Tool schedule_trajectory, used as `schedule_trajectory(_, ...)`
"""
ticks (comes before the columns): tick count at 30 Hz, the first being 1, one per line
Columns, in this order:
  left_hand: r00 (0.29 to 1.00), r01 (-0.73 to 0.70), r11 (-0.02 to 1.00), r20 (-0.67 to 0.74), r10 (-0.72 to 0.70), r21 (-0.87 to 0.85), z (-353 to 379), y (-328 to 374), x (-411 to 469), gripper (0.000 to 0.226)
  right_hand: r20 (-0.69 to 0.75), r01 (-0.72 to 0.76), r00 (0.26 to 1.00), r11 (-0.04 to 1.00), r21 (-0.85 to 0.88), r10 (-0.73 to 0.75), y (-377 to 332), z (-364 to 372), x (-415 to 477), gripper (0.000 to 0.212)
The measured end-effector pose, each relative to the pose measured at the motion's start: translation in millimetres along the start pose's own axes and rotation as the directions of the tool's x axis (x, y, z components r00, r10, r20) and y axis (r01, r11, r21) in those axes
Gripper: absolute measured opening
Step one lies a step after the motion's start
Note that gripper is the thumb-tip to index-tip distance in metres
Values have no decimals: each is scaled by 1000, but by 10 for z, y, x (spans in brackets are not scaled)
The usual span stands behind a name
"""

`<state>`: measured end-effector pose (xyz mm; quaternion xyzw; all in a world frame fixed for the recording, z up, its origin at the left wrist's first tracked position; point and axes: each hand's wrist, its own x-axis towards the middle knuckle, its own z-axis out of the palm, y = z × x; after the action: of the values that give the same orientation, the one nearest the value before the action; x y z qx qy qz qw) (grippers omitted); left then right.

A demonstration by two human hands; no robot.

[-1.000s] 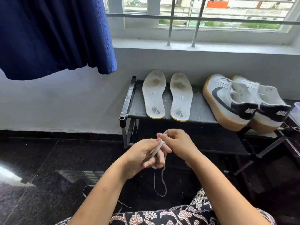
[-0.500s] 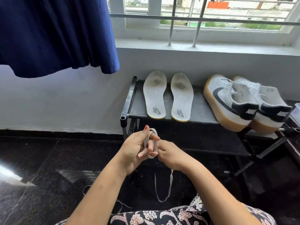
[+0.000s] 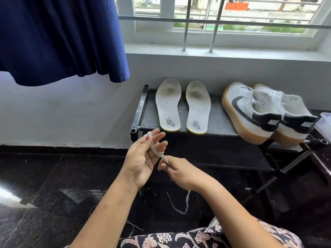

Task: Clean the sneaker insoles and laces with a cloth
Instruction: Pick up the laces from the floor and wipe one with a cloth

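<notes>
My left hand (image 3: 141, 159) is up in front of me with the palm turned toward my face and the fingers (image 3: 157, 136) spread apart. A pale lace (image 3: 156, 151) is looped over my pointer finger and runs down across the other fingers. My right hand (image 3: 180, 173) is lower and close beside the left, and its fingers are pinched shut on the lace. More of the lace hangs down under my right hand in a loose loop above the dark floor (image 3: 53, 185). Past my hands is a black bench (image 3: 218, 122) by the white wall, under the window (image 3: 223, 20). Two gray insoles (image 3: 168, 106) lie flat on it, side by side, with dark marks near their far ends. To the right of them stand two white sneakers (image 3: 265, 111) with tan soles, touching each other, heels toward me. A blue cloth (image 3: 59, 36) hangs at the top left.
</notes>
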<state>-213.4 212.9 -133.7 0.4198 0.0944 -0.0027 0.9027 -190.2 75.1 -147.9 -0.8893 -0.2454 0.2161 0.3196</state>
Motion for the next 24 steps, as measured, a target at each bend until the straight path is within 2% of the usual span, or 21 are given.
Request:
schedule_trajectory(1,998,-27,1000,-48,27,15,-33,-4,16,28,10,24,1000,1000,9,-24,-40,0,-10,22)
schedule_trajectory(3,988,-71,973,-116,98,220,-92,-22,43,30,14,73,997,997,25,-74,-113,-45,-33,25)
schedule_trajectory(5,977,-104,849,-107,184,518,-118,-67,63,34,-22,138,990,989,43,-137,-155,-116,-58,28)
schedule_trajectory(7,978,-113,721,-49,201,684,-134,-135,79,32,-80,189,980,978,92,-182,-171,-186,-72,30)
schedule_trajectory(9,992,-91,643,14,124,760,-141,-193,64,23,-141,199,976,949,243,-168,-146,-241,-71,34)
schedule_trajectory(11,995,-35,608,83,-52,793,-115,-234,20,22,-195,180,976,864,471,-98,-93,-303,-75,35)
schedule_trajectory(12,980,-12,606,129,-150,795,-86,-235,-11,24,-220,172,974,813,556,-55,-53,-329,-73,35)
schedule_trajectory(14,935,54,670,198,-294,740,6,-197,-76,30,-269,152,962,742,653,41,2,-367,-72,34)
schedule_trajectory(16,910,114,768,244,-335,630,64,-127,-109,35,-315,129,941,726,676,126,52,-378,-59,34)
schedule_trajectory(19,900,167,896,309,-309,411,81,-16,-137,42,-351,96,928,826,556,129,113,-331,-5,33)
schedule_trajectory(21,908,186,952,328,-261,243,79,6,-149,42,-333,89,937,847,524,108,88,-261,16,31)
schedule_trajectory(24,958,132,990,251,-142,56,83,31,-126,43,-269,75,961,876,476,64,33,-141,52,36)
